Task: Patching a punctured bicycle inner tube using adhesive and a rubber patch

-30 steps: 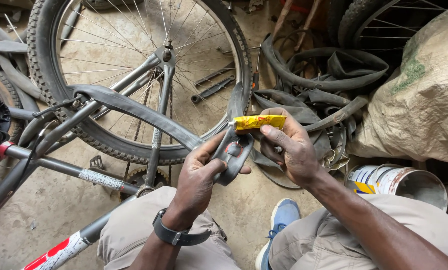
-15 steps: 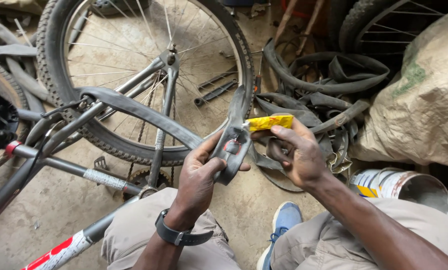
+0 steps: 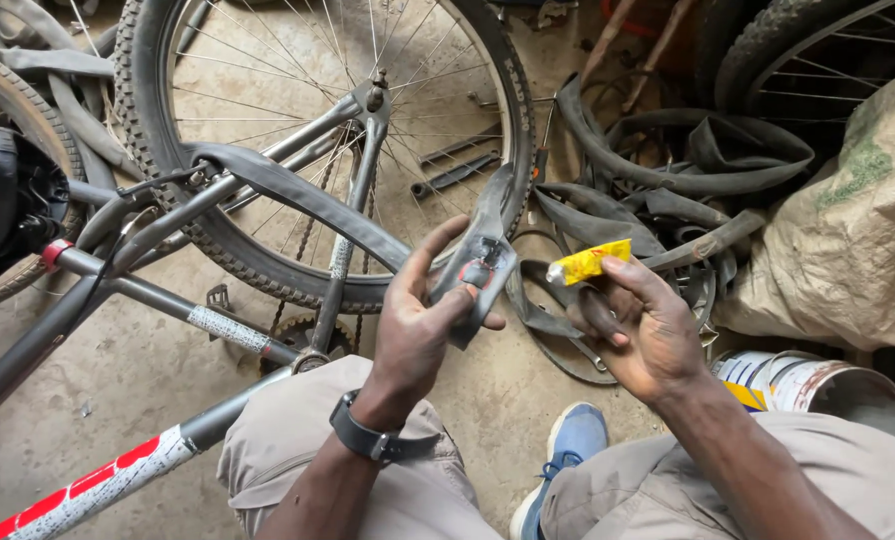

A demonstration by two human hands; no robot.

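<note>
The left hand (image 3: 422,320) holds a fold of black inner tube (image 3: 472,270) up in front of the knees. Its fingers (image 3: 467,300) are clamped on the rubber: the thumb rises along the near side of the fold and the other fingers wrap under it from behind, so a small patch with a reddish edge (image 3: 479,272) sits just above the fingertips, facing the camera. From the fold the tube runs up and left across the bicycle frame (image 3: 147,295) toward the spoked rear wheel (image 3: 317,130).

The right hand (image 3: 642,325) is just beside the fold, apart from it. Its fingers are closed on a small yellow tube of glue (image 3: 589,262), pinched at its right end between thumb and forefinger, the free end pointing left toward the patch without touching it.

Behind the hands, a heap of old inner tubes (image 3: 667,170) lies on the concrete floor (image 3: 117,400), next to a tan sack (image 3: 857,230) and a tin can (image 3: 827,385).
</note>
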